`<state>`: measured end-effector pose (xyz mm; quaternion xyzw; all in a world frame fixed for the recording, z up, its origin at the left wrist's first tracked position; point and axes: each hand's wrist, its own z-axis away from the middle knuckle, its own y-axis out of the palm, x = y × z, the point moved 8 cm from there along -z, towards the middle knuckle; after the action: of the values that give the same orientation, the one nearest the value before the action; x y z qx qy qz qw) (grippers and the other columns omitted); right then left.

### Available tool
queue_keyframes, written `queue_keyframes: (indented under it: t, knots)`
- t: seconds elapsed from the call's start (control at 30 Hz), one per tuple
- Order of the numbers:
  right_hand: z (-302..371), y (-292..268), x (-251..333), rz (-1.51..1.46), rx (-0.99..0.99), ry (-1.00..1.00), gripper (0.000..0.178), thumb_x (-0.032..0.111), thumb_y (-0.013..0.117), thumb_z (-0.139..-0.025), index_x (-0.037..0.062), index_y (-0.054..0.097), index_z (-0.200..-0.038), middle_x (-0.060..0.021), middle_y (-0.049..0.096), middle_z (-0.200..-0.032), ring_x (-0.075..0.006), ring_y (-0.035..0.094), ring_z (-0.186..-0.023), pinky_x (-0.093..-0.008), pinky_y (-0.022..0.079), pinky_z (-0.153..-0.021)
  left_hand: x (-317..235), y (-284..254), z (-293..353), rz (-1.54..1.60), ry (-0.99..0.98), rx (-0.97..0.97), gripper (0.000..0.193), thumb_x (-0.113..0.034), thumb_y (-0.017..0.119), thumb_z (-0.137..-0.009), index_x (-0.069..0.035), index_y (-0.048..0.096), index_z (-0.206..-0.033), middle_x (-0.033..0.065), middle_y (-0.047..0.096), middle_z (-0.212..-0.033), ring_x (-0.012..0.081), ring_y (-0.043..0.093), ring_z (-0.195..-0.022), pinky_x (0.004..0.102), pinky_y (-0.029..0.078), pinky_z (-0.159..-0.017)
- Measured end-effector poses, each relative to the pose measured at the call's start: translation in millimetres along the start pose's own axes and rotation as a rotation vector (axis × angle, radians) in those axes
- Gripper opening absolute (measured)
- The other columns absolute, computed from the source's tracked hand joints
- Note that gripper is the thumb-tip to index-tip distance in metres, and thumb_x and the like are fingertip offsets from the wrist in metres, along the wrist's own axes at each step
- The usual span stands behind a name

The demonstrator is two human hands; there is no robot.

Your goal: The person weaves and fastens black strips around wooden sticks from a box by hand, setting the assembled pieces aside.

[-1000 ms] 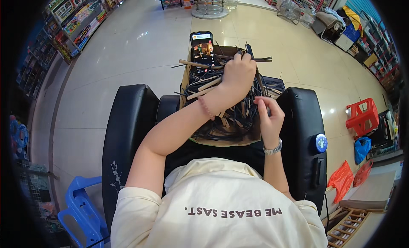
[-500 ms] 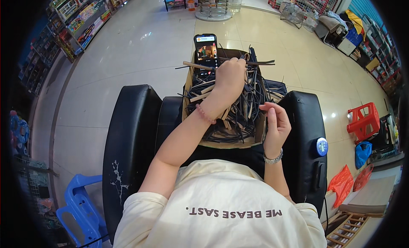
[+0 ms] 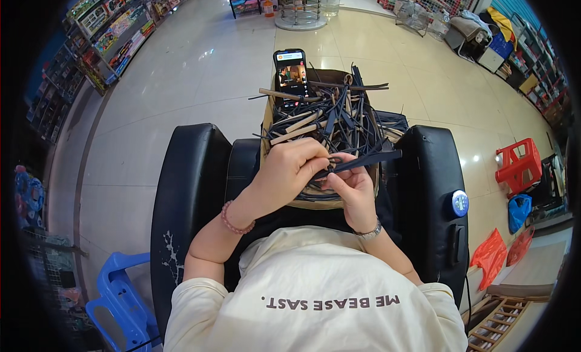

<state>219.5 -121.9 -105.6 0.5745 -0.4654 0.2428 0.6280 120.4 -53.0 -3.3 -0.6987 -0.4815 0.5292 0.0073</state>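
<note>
My left hand (image 3: 289, 170), with a beaded bracelet at the wrist, pinches the looped end of a dark strap (image 3: 369, 162). Thumb and fingers of my right hand (image 3: 356, 198), which has a metal watch below it, close on the same strap beside the loop. Its flat end sticks out to the right. Just beneath both hands is an open cardboard box (image 3: 266, 122) on my lap, heaped with black and tan straps (image 3: 330, 119). A lit phone (image 3: 291, 77) leans upright at the box's far left corner.
Black padded armrests, left (image 3: 187, 189) and right (image 3: 431, 189), flank me. A round blue-topped object (image 3: 459, 203) sits on the right one. A blue plastic stool (image 3: 121, 297) stands at left, a red stool (image 3: 519, 166) at right. Stocked shelves (image 3: 115, 34) line the far left.
My left hand has come back from the far side of the box to meet my right hand near its front. A dark strap is now held between both hands.
</note>
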Motion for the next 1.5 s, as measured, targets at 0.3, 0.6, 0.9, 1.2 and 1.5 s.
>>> queue_keyframes:
  t: [0.3, 0.6, 0.9, 1.2, 1.5]
  knots:
    - [16, -4, -5, 0.038, 0.013, -0.128, 0.044, -0.001, 0.058, -0.092, 0.001, 0.037, -0.131, -0.0068, 0.06, -0.107, -0.0099, 0.061, -0.09, -0.0256, 0.053, -0.083, -5, 13, 14, -0.018, 0.075, 0.025, 0.006, -0.001, 0.064, -0.084, 0.002, 0.061, -0.088, 0.0124, 0.059, -0.078, 0.0263, 0.06, -0.071, 0.0316, 0.047, -0.064]
    - [21, -3, -8, 0.091, 0.057, -0.167, 0.047, -0.002, 0.058, -0.092, 0.0017, 0.035, -0.133, -0.0086, 0.054, -0.121, -0.0117, 0.06, -0.103, -0.0255, 0.052, -0.087, 29, 24, 12, 0.228, -0.194, 0.134, 0.005, 0.0, 0.061, -0.086, 0.005, 0.061, -0.086, 0.0085, 0.061, -0.081, 0.0148, 0.06, -0.072, 0.0272, 0.048, -0.065]
    - [22, -5, 4, 0.009, -0.028, -0.194, 0.033, -0.005, 0.061, -0.09, 0.0008, 0.044, -0.118, -0.008, 0.06, -0.109, -0.0119, 0.062, -0.1, -0.0249, 0.051, -0.088, -5, 4, 16, 0.072, 0.123, -0.301, 0.006, -0.002, 0.063, -0.085, 0.003, 0.06, -0.085, 0.0093, 0.059, -0.08, 0.0225, 0.058, -0.066, 0.0309, 0.046, -0.061]
    - [28, -17, 20, 0.244, -0.165, -0.401, 0.028, -0.005, 0.064, -0.089, 0.0009, 0.05, -0.112, -0.0083, 0.064, -0.106, -0.011, 0.062, -0.098, -0.0228, 0.05, -0.085, 4, 24, 28, 0.057, -0.15, -0.237, 0.007, -0.004, 0.064, -0.086, 0.001, 0.06, -0.086, 0.0125, 0.059, -0.068, 0.0224, 0.054, -0.053, 0.0316, 0.041, -0.05]
    - [28, -4, 30, 0.499, -0.11, -0.583, 0.032, -0.012, 0.066, -0.082, -0.0007, 0.056, -0.11, -0.0189, 0.066, -0.114, -0.0203, 0.065, -0.105, -0.028, 0.051, -0.089, 20, 32, 31, 0.207, -0.218, -0.222, 0.008, -0.005, 0.063, -0.087, 0.003, 0.061, -0.086, 0.0101, 0.061, -0.069, 0.0142, 0.054, -0.054, 0.0288, 0.042, -0.051]
